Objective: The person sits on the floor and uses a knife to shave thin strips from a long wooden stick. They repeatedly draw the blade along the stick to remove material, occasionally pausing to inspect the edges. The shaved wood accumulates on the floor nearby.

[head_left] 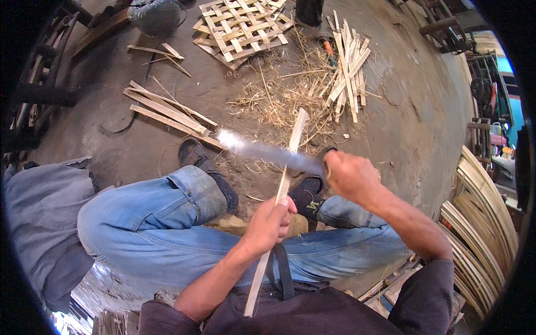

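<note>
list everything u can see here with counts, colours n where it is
held strip: one, pale, centre
blade: one, silvery, blurred, crossing the held strip
woven panels: count unclear, pale, top centre
shavings: uncountable, straw-coloured, floor
loose strips: many, pale, right of shavings
left-side strips: several, pale, floor
orange handle: one, beside loose strips
curved strips: many, pale, far right
cloth: one, grey, far left
jeans: one pair, blue, worn
left hand: one, bare, gripping held strip
right hand: one, bare, holding blade
</note>
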